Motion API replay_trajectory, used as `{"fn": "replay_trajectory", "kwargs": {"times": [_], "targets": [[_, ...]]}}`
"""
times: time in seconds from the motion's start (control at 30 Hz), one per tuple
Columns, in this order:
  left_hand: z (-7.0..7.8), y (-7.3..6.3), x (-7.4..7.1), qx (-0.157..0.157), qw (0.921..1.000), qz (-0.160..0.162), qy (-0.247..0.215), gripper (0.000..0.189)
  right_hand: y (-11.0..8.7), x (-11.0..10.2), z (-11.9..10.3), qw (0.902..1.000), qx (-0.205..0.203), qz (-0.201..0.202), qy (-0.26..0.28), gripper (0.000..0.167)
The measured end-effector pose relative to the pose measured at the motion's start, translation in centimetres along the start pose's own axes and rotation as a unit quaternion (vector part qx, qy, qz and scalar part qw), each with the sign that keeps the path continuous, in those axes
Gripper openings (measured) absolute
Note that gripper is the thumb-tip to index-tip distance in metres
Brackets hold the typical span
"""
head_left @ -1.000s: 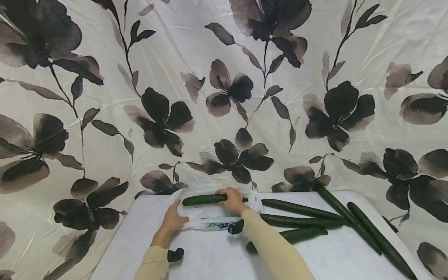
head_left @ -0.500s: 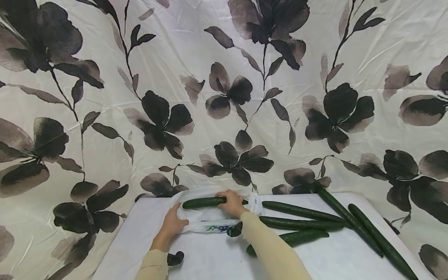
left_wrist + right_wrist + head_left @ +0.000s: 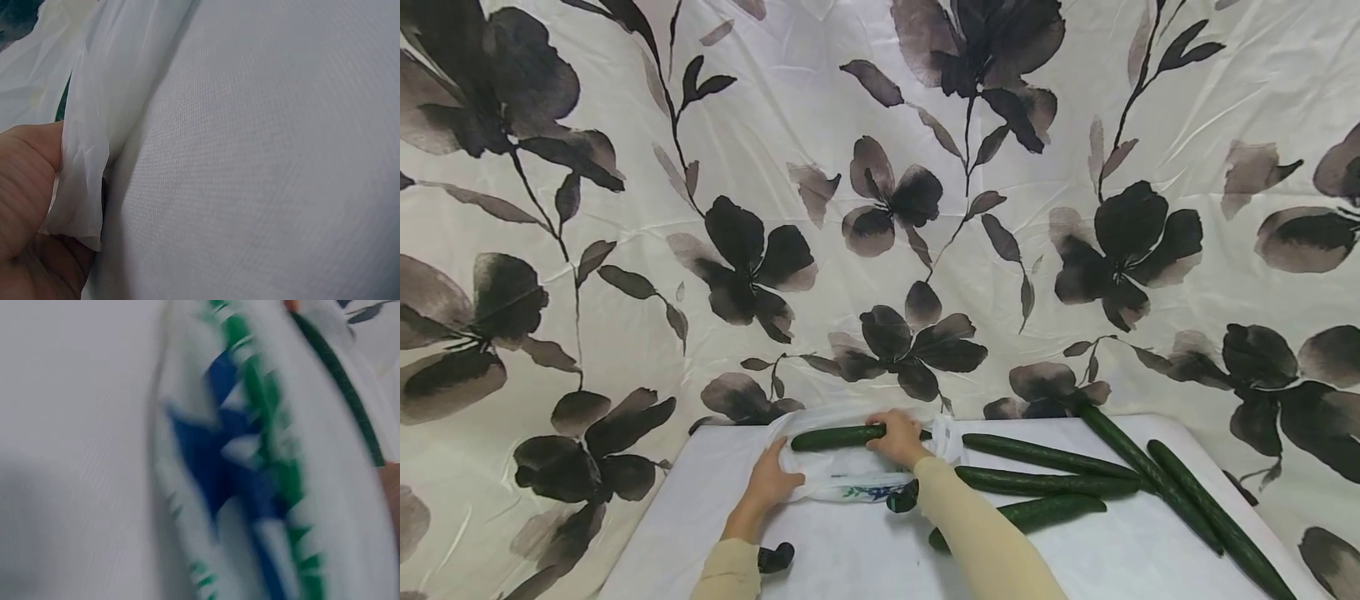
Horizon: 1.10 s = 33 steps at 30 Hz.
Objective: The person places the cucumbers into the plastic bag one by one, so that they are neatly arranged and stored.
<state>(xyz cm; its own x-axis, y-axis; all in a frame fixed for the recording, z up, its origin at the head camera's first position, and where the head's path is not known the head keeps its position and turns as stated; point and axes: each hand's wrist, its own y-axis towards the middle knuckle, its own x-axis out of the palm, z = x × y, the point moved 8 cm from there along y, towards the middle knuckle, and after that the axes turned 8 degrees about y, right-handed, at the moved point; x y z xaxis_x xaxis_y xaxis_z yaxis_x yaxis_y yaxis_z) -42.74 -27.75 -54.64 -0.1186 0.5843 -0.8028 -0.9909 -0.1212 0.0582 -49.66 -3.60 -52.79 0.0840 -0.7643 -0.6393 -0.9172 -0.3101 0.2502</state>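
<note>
A white plastic bag [image 3: 816, 463] with a blue and green print lies near the table's far edge. Inside its opening is a dark green cucumber [image 3: 831, 437], which my right hand [image 3: 898, 437] grips from above near its right part. At the bag's left end my left hand [image 3: 771, 478] holds the rim. The left wrist view shows the thin plastic [image 3: 87, 150] between the thumb and fingers of that hand [image 3: 25, 194]. In the right wrist view the printed bag side [image 3: 231, 450] is blurred, with a strip of cucumber [image 3: 344, 387] beyond it.
Several more cucumbers lie to the right: one nearest cucumber [image 3: 1052, 510] partly behind my right sleeve, one middle cucumber [image 3: 1052, 482], one far cucumber [image 3: 1037, 450], and slanting ones by the right edge [image 3: 1217, 517]. A floral cloth [image 3: 880, 250] hangs behind the white table [image 3: 850, 558].
Both hands keep their places on the bag and the cucumber. Only the head view has shifted a little, so the scene sits slightly lower.
</note>
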Motion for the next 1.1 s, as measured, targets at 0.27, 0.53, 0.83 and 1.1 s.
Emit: {"fn": "replay_trajectory", "kwargs": {"times": [0.27, 0.53, 0.83, 1.1], "targets": [[-0.2, -0.3, 0.3, 0.003, 1.0, 0.002, 0.002, 0.084, -0.1, -1.2, 1.5, 0.9976, 0.043, -0.036, -0.042, 0.038], [-0.2, -0.1, 0.0, 0.006, 1.0, 0.004, 0.002, 0.083, -0.7, -2.7, 2.2, 0.9978, 0.046, -0.034, -0.033, 0.036], [-0.4, 0.1, 0.4, 0.002, 1.0, -0.002, 0.009, 0.084, -0.8, -3.9, 3.5, 0.9954, 0.081, 0.047, 0.019, 0.035], [-0.5, 0.1, 0.3, 0.0, 1.0, 0.0, 0.006, 0.084, -0.8, -4.3, 3.3, 0.9955, 0.073, 0.055, 0.022, 0.035]]}}
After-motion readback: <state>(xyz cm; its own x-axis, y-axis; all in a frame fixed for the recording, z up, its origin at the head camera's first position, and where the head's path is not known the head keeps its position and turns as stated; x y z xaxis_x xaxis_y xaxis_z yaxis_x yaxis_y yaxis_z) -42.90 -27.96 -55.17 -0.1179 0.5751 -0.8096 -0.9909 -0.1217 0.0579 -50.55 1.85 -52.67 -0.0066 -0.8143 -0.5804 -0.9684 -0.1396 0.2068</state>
